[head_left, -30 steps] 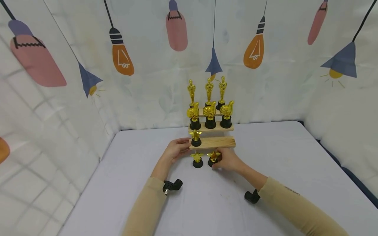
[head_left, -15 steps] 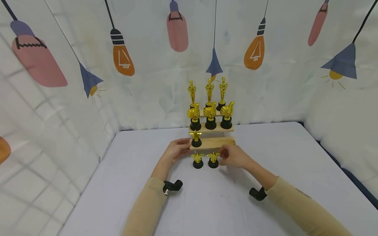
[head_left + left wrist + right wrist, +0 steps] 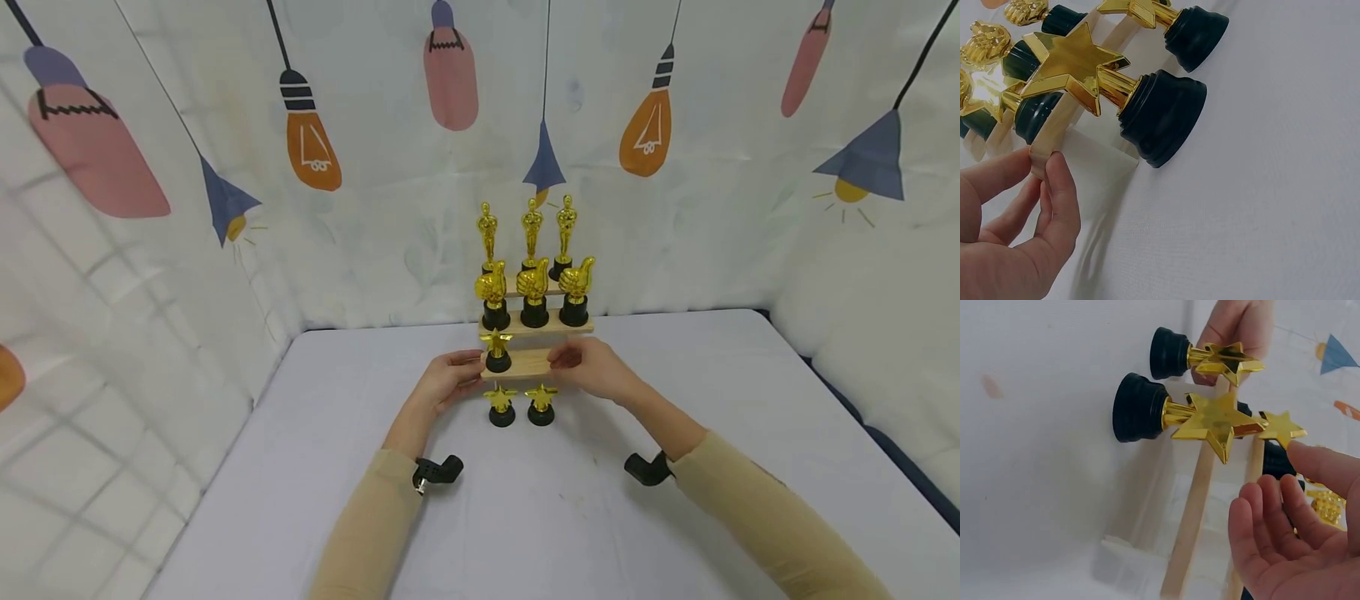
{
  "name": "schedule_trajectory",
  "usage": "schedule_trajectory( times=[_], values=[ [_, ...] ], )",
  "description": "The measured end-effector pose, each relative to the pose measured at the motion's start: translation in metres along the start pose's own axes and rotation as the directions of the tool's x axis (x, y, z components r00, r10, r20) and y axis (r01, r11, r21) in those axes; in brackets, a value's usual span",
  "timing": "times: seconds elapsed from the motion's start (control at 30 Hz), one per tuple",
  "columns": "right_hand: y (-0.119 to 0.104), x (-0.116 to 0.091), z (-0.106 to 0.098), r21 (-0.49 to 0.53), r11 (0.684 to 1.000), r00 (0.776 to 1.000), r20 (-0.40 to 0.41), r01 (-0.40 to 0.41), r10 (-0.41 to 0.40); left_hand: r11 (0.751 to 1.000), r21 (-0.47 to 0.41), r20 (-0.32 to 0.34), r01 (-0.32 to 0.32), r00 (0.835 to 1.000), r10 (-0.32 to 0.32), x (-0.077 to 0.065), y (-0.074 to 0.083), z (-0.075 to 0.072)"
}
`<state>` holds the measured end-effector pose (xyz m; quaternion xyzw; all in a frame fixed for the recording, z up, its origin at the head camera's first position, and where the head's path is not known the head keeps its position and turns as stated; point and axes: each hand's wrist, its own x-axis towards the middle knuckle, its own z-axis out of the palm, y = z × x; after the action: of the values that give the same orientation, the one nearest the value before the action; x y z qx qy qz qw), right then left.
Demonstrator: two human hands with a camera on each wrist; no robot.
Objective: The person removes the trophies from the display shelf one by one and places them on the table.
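Observation:
My left hand (image 3: 442,382) pinches the left end of the lowest wooden shelf (image 3: 531,364) between thumb and fingers, as the left wrist view shows. On that shelf's left part stands a gold star trophy (image 3: 498,353) with a black base. Two more star trophies stand upright on the table before the shelf, one on the left (image 3: 502,406) and one on the right (image 3: 541,405). Over the shelf's right part is my right hand (image 3: 594,368), holding nothing. Its thumb and loosely bent fingers are apart in the right wrist view; contact with the shelf cannot be told.
Behind, the middle shelf (image 3: 543,323) bears three gold thumbs-up trophies (image 3: 533,292). Three gold figure trophies (image 3: 531,233) stand at the top, close to the patterned back curtain (image 3: 375,250). A white cloth covers the table (image 3: 337,400).
My right hand has let go of the right star trophy on the table, drawn off to the right, then moved up and forward over the shelf. My left hand stays put.

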<state>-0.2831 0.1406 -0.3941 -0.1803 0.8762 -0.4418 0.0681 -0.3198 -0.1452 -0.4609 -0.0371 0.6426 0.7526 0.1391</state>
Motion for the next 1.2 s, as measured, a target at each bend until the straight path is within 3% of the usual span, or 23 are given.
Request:
schedule_trajectory(
  times=[0.23, 0.5, 0.7, 1.2],
  values=[
    [-0.005, 0.011, 0.01, 0.113, 0.993, 0.999, -0.012, 0.034, -0.033, 1.0, 0.012, -0.005, -0.002, 1.0, 0.002, 0.0, -0.001, -0.001],
    [-0.011, 0.025, 0.017, 0.161, 0.986, 0.999, -0.015, -0.046, 0.049, 1.0, 0.004, -0.011, -0.018, 1.0, 0.018, 0.001, -0.003, 0.0],
    [-0.009, 0.036, 0.023, 0.233, 0.97, 0.998, 0.0, -0.066, 0.068, 1.0, 0.014, 0.006, -0.026, 1.0, 0.026, 0.001, -0.003, -0.001],
    [-0.013, 0.052, 0.037, 0.205, 0.975, 0.996, 0.058, -0.083, 0.073, 1.0, 0.001, 0.001, -0.021, 1.0, 0.021, 0.001, -0.002, -0.001]
  ],
)
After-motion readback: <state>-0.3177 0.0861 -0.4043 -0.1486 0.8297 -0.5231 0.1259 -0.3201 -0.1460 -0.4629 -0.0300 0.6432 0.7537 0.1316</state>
